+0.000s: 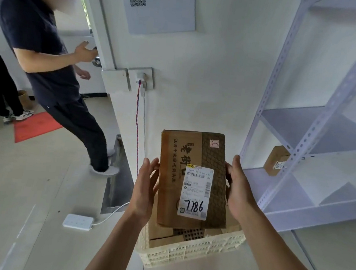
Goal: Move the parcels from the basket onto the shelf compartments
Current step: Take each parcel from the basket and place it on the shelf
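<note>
I hold a brown cardboard parcel [194, 157] with a white label marked 7186 above the cream plastic basket [190, 250]. My left hand [145, 188] grips its left edge and my right hand [238, 187] grips its right edge, fingers curled behind it. More cardboard parcels [160, 230] lie in the basket beneath. The white metal shelf [302, 132] stands to the right; a small brown parcel [276, 160] sits in one of its lower compartments.
A person in dark clothes [49, 69] stands at the doorway on the left, hand at the door handle. A white power strip [78, 221] lies on the floor with cables running up to a wall socket [141, 79]. A red mat [34, 126] lies beyond.
</note>
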`<action>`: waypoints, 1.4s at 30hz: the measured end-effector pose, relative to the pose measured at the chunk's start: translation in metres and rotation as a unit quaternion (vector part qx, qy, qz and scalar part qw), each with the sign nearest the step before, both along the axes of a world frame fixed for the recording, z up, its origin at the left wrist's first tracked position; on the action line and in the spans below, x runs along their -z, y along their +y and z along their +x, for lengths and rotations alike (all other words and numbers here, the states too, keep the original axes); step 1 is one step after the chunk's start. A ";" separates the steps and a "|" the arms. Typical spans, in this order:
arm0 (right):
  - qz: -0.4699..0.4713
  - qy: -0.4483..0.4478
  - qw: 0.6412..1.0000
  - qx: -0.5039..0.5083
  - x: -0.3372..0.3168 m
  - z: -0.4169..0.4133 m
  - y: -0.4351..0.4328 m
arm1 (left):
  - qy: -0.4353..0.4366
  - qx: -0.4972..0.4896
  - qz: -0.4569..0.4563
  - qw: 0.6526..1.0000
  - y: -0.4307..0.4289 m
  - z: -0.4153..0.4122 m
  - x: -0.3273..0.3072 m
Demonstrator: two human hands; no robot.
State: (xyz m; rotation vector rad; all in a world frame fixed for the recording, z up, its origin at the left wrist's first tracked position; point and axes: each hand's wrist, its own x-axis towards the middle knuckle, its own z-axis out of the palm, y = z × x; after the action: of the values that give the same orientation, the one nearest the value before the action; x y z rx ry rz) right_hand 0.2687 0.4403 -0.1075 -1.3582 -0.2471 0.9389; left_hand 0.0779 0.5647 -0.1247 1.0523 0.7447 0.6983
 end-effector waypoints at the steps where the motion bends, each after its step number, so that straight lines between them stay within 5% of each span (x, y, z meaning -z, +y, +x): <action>1: 0.003 0.002 1.000 0.006 0.001 0.000 0.000 | 0.005 0.004 0.015 1.000 -0.001 0.001 -0.001; 24: 0.042 0.023 0.998 0.051 0.011 0.012 -0.050 | 0.002 0.147 0.114 0.983 -0.055 0.029 -0.027; 42: 0.033 -0.003 0.988 0.148 0.017 0.174 -0.279 | -0.008 0.241 0.144 0.960 -0.256 0.213 -0.029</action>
State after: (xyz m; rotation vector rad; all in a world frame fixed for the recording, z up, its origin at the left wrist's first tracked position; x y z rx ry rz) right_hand 0.4429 0.1613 -0.1241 -1.2948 -0.0752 0.6724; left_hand 0.2906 0.3083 -0.0961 1.4288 0.3493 0.3959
